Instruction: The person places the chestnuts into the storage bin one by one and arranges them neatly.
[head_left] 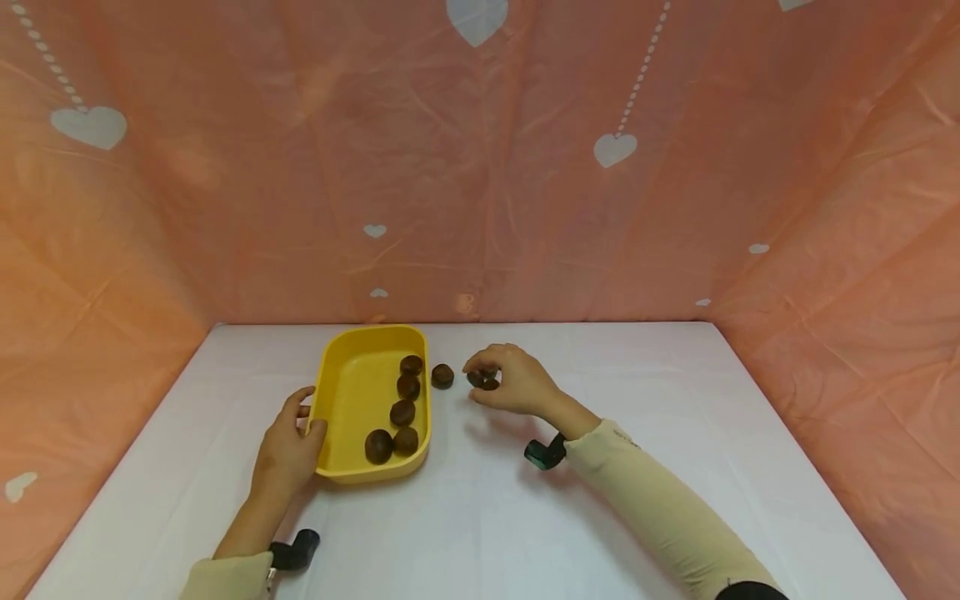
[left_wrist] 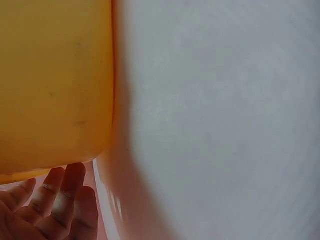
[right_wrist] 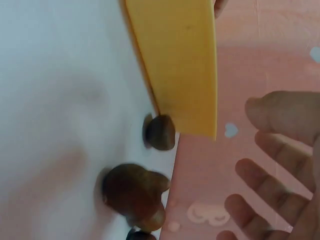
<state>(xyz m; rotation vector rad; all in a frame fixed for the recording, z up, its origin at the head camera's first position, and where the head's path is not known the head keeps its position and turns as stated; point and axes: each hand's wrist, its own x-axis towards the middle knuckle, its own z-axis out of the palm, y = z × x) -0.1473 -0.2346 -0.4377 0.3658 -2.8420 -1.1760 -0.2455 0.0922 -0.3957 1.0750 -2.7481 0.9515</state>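
A yellow tray (head_left: 337, 479) stands on the table with several brown chestnuts (head_left: 378, 447) along its right side and front right corner. At its left wall is my left hand (head_left: 288, 450), thumb at the rim and fingertips against the outside; in the left wrist view the fingers (left_wrist: 66, 195) lie fairly straight at the wall. My right hand (head_left: 517, 383) hovers over a small cluster of chestnuts (right_wrist: 132, 190) right of the tray. Its thumb and fingers are spread, with nothing between them in the right wrist view. A single chestnut (right_wrist: 161, 132) lies close beside the tray's right wall.
The table (head_left: 480, 533) has a white cover. Pink cloth (head_left: 480, 208) with pale hearts hangs behind and on both sides. Dark wrist cameras (head_left: 546, 452) jut from both wrists, low over the table.
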